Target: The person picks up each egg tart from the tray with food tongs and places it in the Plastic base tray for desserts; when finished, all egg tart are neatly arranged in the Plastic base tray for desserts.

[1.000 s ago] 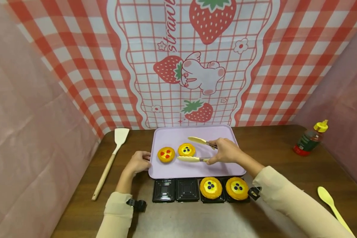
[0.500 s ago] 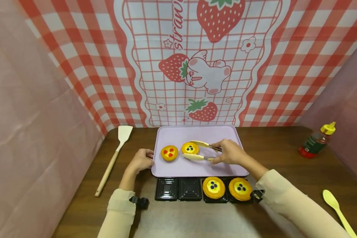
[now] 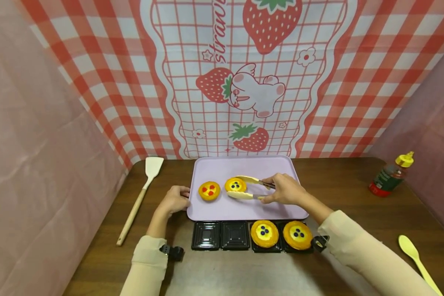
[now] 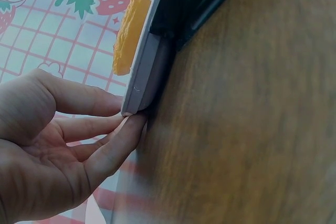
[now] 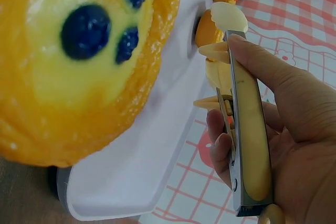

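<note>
My right hand (image 3: pixel 286 190) holds yellow-tipped tongs (image 3: pixel 240 195) over the lilac tray (image 3: pixel 218 211). The tongs' tips lie on either side of a small blueberry tart (image 3: pixel 235 185). To its left on the tray sits a strawberry tart (image 3: pixel 209 191). In the right wrist view, fingers and thumb wrap the tongs' metal arms (image 5: pixel 251 124). At the tray's left edge, my left hand (image 3: pixel 175 200) pinches the rim between thumb and fingers, as the left wrist view shows (image 4: pixel 68 145).
Before the tray stand black square holders (image 3: pixel 206 235), two bearing larger blueberry tarts (image 3: pixel 264 233). A white spatula (image 3: pixel 140 197) lies left. On the right are a red sauce bottle (image 3: pixel 390 176) and a yellow spoon (image 3: pixel 414 255). A checked cloth (image 3: pixel 336 102) hangs behind.
The tongs have moved left from beside the small blueberry tart until their tips flank it. The left hand stays at the tray's edge. The head view has shifted slightly.
</note>
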`<state>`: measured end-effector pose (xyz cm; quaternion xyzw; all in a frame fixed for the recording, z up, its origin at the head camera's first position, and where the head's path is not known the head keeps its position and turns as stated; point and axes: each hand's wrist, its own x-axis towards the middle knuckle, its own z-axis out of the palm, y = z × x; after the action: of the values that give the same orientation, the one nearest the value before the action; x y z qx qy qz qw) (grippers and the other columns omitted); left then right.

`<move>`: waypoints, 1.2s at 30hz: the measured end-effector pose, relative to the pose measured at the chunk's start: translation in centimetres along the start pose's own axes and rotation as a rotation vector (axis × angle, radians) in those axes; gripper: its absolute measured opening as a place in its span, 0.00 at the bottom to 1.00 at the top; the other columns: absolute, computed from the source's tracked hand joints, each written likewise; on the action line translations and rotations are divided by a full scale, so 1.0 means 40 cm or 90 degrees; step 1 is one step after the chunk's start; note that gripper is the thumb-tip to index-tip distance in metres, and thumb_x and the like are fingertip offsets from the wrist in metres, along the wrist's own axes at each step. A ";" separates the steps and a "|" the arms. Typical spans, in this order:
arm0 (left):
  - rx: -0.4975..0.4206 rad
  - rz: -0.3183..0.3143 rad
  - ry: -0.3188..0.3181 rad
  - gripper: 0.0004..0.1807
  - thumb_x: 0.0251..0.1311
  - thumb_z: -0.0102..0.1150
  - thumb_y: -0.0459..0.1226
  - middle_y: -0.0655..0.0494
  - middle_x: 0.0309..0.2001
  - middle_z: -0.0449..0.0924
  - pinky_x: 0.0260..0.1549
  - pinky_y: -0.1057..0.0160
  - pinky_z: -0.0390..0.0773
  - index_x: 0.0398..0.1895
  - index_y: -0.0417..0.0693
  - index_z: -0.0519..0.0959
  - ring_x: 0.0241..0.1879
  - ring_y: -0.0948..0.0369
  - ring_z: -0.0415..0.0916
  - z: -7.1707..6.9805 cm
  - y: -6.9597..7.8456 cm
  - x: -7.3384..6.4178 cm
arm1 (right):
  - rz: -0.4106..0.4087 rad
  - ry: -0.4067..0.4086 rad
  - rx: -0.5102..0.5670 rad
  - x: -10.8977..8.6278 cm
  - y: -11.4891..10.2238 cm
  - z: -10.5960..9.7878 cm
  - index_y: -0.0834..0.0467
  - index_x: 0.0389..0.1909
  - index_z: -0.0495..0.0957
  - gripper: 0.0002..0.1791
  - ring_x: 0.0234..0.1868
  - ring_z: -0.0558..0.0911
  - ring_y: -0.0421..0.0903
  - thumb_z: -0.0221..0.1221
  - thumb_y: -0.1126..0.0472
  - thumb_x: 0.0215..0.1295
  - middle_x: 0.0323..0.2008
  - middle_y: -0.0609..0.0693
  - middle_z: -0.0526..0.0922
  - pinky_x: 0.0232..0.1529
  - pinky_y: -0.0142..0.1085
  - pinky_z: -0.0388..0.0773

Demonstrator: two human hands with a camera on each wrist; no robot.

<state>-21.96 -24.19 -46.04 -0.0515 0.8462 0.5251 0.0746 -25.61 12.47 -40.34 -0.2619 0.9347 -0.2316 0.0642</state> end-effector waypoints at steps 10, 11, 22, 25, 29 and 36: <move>0.007 -0.004 0.005 0.31 0.39 0.56 0.18 0.35 0.42 0.75 0.29 0.56 0.85 0.55 0.22 0.72 0.33 0.52 0.76 0.001 0.001 0.000 | -0.021 -0.001 -0.006 -0.045 -0.007 -0.026 0.65 0.57 0.80 0.39 0.36 0.79 0.46 0.77 0.47 0.45 0.50 0.57 0.85 0.34 0.39 0.76; 0.006 -0.003 0.006 0.31 0.39 0.55 0.18 0.35 0.42 0.75 0.29 0.56 0.85 0.55 0.22 0.72 0.32 0.52 0.76 0.001 0.001 0.000 | -0.025 0.000 -0.005 -0.053 -0.009 -0.030 0.65 0.57 0.80 0.40 0.38 0.80 0.46 0.77 0.47 0.45 0.49 0.56 0.85 0.35 0.41 0.77; 0.008 0.008 0.000 0.31 0.38 0.55 0.19 0.34 0.42 0.75 0.29 0.55 0.85 0.55 0.21 0.72 0.33 0.51 0.76 0.003 -0.001 0.001 | -0.066 -0.015 -0.006 -0.151 -0.055 -0.059 0.61 0.60 0.79 0.39 0.25 0.71 0.38 0.76 0.46 0.48 0.39 0.50 0.87 0.25 0.32 0.68; 0.011 0.005 0.001 0.31 0.39 0.55 0.18 0.34 0.42 0.75 0.29 0.55 0.85 0.55 0.21 0.72 0.34 0.51 0.76 0.002 -0.001 0.001 | -0.088 -0.023 -0.001 -0.174 -0.064 -0.058 0.60 0.60 0.79 0.38 0.20 0.64 0.36 0.75 0.47 0.49 0.35 0.45 0.84 0.20 0.30 0.61; 0.010 -0.003 0.002 0.32 0.39 0.55 0.18 0.34 0.43 0.76 0.30 0.56 0.85 0.56 0.22 0.72 0.34 0.51 0.77 0.002 0.000 0.001 | -0.115 -0.036 -0.009 -0.200 -0.074 -0.054 0.58 0.59 0.80 0.36 0.20 0.61 0.34 0.75 0.47 0.49 0.43 0.44 0.85 0.18 0.29 0.57; 0.008 -0.001 0.004 0.31 0.39 0.55 0.18 0.34 0.42 0.75 0.29 0.56 0.85 0.55 0.21 0.72 0.33 0.52 0.77 0.003 -0.002 0.001 | -0.126 -0.064 -0.009 -0.226 -0.089 -0.052 0.56 0.59 0.81 0.35 0.22 0.64 0.34 0.75 0.48 0.49 0.52 0.48 0.84 0.20 0.29 0.60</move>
<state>-21.97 -24.09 -46.17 -0.0531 0.8495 0.5199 0.0726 -16.75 15.32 -36.86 -0.3643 0.9017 -0.2166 0.0859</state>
